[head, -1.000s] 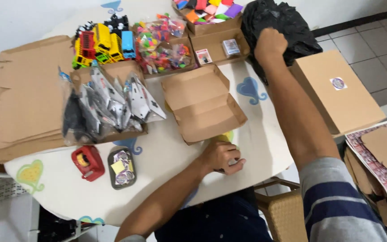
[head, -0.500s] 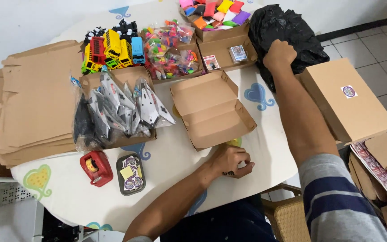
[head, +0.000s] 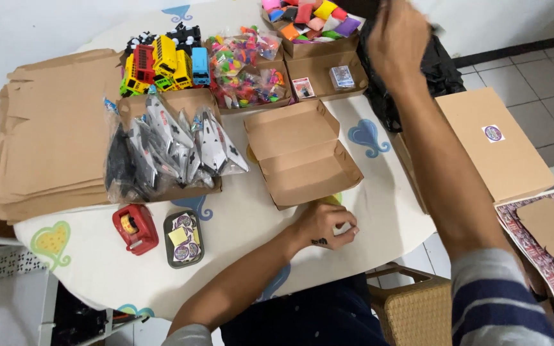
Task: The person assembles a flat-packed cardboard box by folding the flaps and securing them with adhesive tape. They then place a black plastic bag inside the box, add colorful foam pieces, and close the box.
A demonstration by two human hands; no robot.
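The open cardboard box (head: 301, 152) is taken as the landmark on the white table (head: 238, 224). Just in front of its near edge the left hand (head: 325, 225) is rested on the tabletop, curled into a loose fist around something small and pale; what is gripped cannot be made out. Beyond the box and to its right, the right hand (head: 400, 40) is raised over the black plastic bag (head: 418, 70); it is blurred, and whether the bag is pinched or merely touched cannot be told. The bag is slumped at the table's far right edge, partly over the closed brown box (head: 495, 144) standing off the table to the right of the open box. If the bag is tugged sideways, the trays of coloured blocks (head: 309, 16) and small cards (head: 325, 80) just behind the open box are likely to be dragged or tipped, since they sit touching the bag's side. The outstretched forearm passes just to the right of the open box, so its raised lid may be caught and the box shifted toward the packed toy planes (head: 168, 147) to its left. The small thing in the left fist may also be dropped near the table edge if attention is kept on the bag.
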